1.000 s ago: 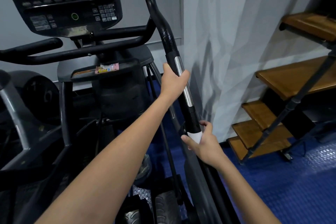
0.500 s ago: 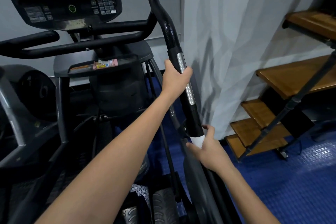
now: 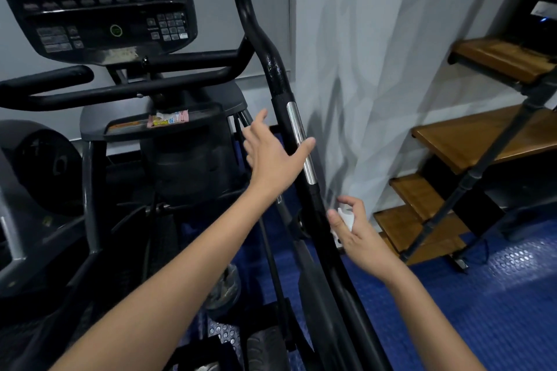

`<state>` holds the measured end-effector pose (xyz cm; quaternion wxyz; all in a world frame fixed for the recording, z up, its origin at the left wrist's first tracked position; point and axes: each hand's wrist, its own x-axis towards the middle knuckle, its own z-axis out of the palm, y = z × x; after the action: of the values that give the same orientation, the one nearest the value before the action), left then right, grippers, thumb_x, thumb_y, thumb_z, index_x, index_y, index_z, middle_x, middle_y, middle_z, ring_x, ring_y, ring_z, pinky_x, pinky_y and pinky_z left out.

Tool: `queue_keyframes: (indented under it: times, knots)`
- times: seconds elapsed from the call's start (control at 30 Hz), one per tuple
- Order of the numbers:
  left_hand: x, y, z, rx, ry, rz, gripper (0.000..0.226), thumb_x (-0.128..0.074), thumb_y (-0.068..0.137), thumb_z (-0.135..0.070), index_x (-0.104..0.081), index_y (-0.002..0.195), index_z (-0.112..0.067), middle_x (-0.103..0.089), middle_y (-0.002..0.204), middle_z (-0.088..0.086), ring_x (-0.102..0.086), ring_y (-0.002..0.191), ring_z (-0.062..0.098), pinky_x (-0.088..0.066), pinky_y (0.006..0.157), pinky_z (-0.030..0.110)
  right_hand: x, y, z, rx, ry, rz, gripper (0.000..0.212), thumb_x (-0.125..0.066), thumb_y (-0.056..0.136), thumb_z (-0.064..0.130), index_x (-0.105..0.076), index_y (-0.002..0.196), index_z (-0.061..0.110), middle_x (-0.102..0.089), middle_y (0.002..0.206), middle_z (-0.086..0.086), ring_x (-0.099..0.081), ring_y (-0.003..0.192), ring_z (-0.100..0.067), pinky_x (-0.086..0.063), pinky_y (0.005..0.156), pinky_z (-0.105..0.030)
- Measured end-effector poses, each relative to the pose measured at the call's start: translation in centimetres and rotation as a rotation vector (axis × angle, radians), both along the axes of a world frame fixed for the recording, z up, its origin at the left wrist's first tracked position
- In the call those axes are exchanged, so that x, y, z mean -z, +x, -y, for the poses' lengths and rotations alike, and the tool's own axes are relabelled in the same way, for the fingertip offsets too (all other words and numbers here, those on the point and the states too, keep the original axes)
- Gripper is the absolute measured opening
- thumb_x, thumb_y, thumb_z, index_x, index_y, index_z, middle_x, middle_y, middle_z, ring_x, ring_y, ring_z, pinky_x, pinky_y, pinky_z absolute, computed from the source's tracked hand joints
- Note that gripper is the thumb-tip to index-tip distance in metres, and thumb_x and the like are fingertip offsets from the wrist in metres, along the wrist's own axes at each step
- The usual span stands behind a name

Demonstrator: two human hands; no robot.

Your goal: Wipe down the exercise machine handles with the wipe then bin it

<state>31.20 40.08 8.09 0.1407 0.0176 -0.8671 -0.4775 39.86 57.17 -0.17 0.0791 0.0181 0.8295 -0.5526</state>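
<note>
Grey wall, blue floor behind elliptical: your left hand [image 3: 272, 156] spread, just beside handle [image 3: 297, 135], gripping nothing. Your right hand [image 3: 357, 233] pinches wipe [image 3: 346, 218] right of handle's lower end. Handle's long axis runs steeply up-left; right hand nearer unwiped lower section.

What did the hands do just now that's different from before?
The left hand let go of the handle bar and opened. The right hand pulled the wipe off the bar, toward the right, still pinching it. The machine itself stayed put.
</note>
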Motion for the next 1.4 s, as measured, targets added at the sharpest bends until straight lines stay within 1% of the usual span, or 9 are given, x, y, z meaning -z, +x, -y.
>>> queue_keyframes:
  times: [0.13, 0.27, 0.33, 0.43, 0.6, 0.83, 1.0, 1.17, 1.4]
  knots:
    - [1.2, 2.9, 0.7, 0.061, 0.081, -0.233, 0.035, -0.076, 0.088, -0.021, -0.059, 0.119, -0.022, -0.046, 0.116, -0.007, -0.051, 0.099, 0.009, -0.047, 0.095, 0.026, -1.9, -0.1, 0.5, 0.139, -0.185, -0.041, 0.042, -0.049, 0.095, 0.056, -0.046, 0.125, 0.026, -0.063, 0.097, 0.004, -0.059, 0.077, 0.004, -0.044, 0.066, -0.008]
    - [1.2, 4.9, 0.5, 0.284, 0.105, -0.170, 0.017, -0.072, 0.089, -0.006, -0.070, 0.096, -0.022, -0.061, 0.094, -0.003, -0.060, 0.072, 0.009, -0.047, 0.069, 0.017, -3.8, -0.5, 0.9, 0.048, -0.875, 0.225, 0.084, -0.034, 0.092, 0.077, -0.051, 0.136, 0.007, -0.067, 0.118, -0.017, -0.064, 0.089, -0.018, -0.052, 0.068, -0.027]
    - [1.2, 5.4, 0.3, 0.385, 0.050, -0.132, 0.018, -0.073, 0.089, -0.009, -0.073, 0.099, -0.024, -0.063, 0.093, -0.006, -0.061, 0.074, 0.009, -0.049, 0.066, 0.019, -4.1, -0.7, 0.8, -0.021, -1.164, 0.339, 0.095, -0.030, 0.090, 0.083, -0.049, 0.144, 0.008, -0.059, 0.136, -0.022, -0.061, 0.092, -0.022, -0.045, 0.063, -0.026]
    - [0.8, 5.2, 0.0, 0.503, -0.003, -0.073, 0.027, -0.073, 0.091, -0.013, -0.074, 0.117, -0.023, -0.061, 0.102, -0.013, -0.063, 0.090, 0.010, -0.054, 0.071, 0.025, -4.2, -0.9, 1.1, -0.096, -1.269, 0.401, 0.093, -0.033, 0.092, 0.080, -0.050, 0.145, 0.005, -0.061, 0.124, -0.019, -0.043, 0.073, -0.016, -0.019, 0.062, -0.027]
    - [-0.9, 4.7, 0.0, 0.567, 0.011, 0.062, 0.032, -0.061, 0.098, -0.011, -0.073, 0.123, -0.027, -0.070, 0.110, -0.007, -0.067, 0.101, 0.006, -0.055, 0.093, 0.028, -4.9, -1.1, 1.8, -0.118, -1.389, 0.431, 0.065, -0.041, 0.100, 0.054, -0.051, 0.140, 0.004, -0.053, 0.106, -0.013, -0.037, 0.068, -0.016, -0.024, 0.061, -0.028]
    - [-1.9, 4.1, -0.2, 0.488, 0.288, 0.165, 0.032, -0.065, 0.091, -0.003, -0.078, 0.106, -0.029, -0.069, 0.093, -0.001, -0.066, 0.075, 0.014, -0.059, 0.082, 0.032, -5.8, -0.8, 1.5, -0.040, -1.255, 0.258, 0.050, -0.047, 0.090, 0.021, -0.056, 0.138, 0.010, -0.059, 0.106, -0.015, -0.050, 0.077, -0.021, -0.039, 0.065, -0.032]
    - [-2.2, 3.8, -0.5, 0.413, 0.564, 0.306, 0.023, -0.069, 0.092, -0.005, -0.079, 0.107, -0.019, -0.066, 0.089, 0.004, -0.065, 0.080, 0.015, -0.057, 0.091, 0.035, -6.1, -0.1, 0.8, 0.001, -0.874, 0.004, 0.048, -0.064, 0.085, 0.004, -0.055, 0.128, 0.022, -0.063, 0.114, -0.013, -0.063, 0.094, -0.020, -0.055, 0.076, -0.031]
    - [-2.2, 3.5, -0.5, 0.428, 0.742, 0.327, 0.016, -0.066, 0.100, -0.014, -0.077, 0.112, -0.013, -0.074, 0.096, 0.009, -0.071, 0.090, 0.019, -0.058, 0.095, 0.033, -6.8, 0.0, 1.3, 0.066, -0.684, -0.063, 0.030, -0.050, 0.104, 0.024, -0.065, 0.129, 0.017, -0.069, 0.124, -0.007, -0.067, 0.110, -0.024, -0.054, 0.085, -0.034]
    - [-1.6, 3.7, 0.0, 0.381, 0.268, 0.161, 0.021, -0.069, 0.093, -0.016, -0.078, 0.105, -0.031, -0.076, 0.104, -0.007, -0.070, 0.092, 0.014, -0.056, 0.081, 0.024, -7.2, 0.1, 1.9, 0.130, -0.700, 0.024, 0.035, -0.042, 0.106, 0.037, -0.065, 0.128, 0.022, -0.072, 0.121, -0.006, -0.068, 0.111, -0.028, -0.055, 0.081, -0.040]
